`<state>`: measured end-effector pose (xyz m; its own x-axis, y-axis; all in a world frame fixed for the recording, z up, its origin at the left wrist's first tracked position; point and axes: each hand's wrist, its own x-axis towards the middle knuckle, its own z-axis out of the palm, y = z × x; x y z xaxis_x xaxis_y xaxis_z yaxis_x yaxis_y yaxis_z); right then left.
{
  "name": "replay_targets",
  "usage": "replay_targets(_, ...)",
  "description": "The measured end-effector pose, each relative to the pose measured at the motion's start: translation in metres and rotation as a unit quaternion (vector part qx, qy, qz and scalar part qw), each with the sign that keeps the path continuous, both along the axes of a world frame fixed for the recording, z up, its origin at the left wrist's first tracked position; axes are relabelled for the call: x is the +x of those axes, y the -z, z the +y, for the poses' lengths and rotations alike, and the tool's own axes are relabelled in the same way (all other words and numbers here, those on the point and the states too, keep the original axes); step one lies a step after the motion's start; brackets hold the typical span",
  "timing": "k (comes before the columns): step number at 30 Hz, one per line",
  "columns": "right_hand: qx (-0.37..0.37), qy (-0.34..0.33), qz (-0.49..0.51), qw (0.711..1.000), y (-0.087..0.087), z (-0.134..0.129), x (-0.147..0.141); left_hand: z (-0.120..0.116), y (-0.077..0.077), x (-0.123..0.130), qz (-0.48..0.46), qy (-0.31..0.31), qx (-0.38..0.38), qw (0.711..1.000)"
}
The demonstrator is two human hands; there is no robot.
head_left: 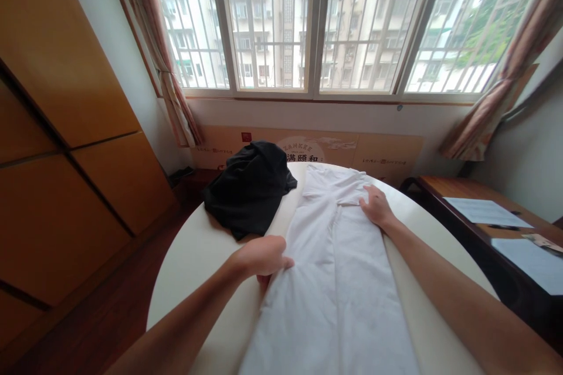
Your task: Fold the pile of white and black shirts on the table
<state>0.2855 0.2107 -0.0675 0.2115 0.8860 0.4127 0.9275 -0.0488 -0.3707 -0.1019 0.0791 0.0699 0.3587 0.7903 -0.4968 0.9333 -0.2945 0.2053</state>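
Observation:
A long white garment (325, 269) lies stretched out on a round white table (176, 281), with a seam or fold running down its middle. Its far end is bunched and creased, and its near end runs out of view at the bottom. My left hand (264, 258) pinches the garment's left edge between thumb and fingers. Farther off, my right hand (376, 205) is closed on the right edge near the creased far part; its fingertips are partly hidden. A crumpled black cloth (250, 187) rests at the table's far left, just beyond my left hand.
Behind the table, a cardboard box (391, 146) with printed lettering leans below the barred window (272, 29). To the right stands a wooden desk (435, 184) with paper sheets (488, 211) and a pen (505, 227). Wooden cabinets (88, 111) line the left side.

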Motion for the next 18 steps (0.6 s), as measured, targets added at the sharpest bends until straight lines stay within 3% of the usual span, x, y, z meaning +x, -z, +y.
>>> replay_targets(6,-0.062,-0.083,-0.046,0.994,-0.002,-0.02,-0.018,-0.008,-0.007,-0.007,0.009,0.049,-0.04,0.998)
replay_targets(12,-0.134,-0.08,-0.058,0.986,-0.003,-0.025,-0.022,-0.023,-0.01,-0.008,0.049,0.114,-0.079,0.989)
replay_targets(18,-0.155,-0.104,-0.057,0.981,-0.01,-0.029,-0.01,-0.015,-0.009,-0.007,0.013,0.17,-0.296,0.94)
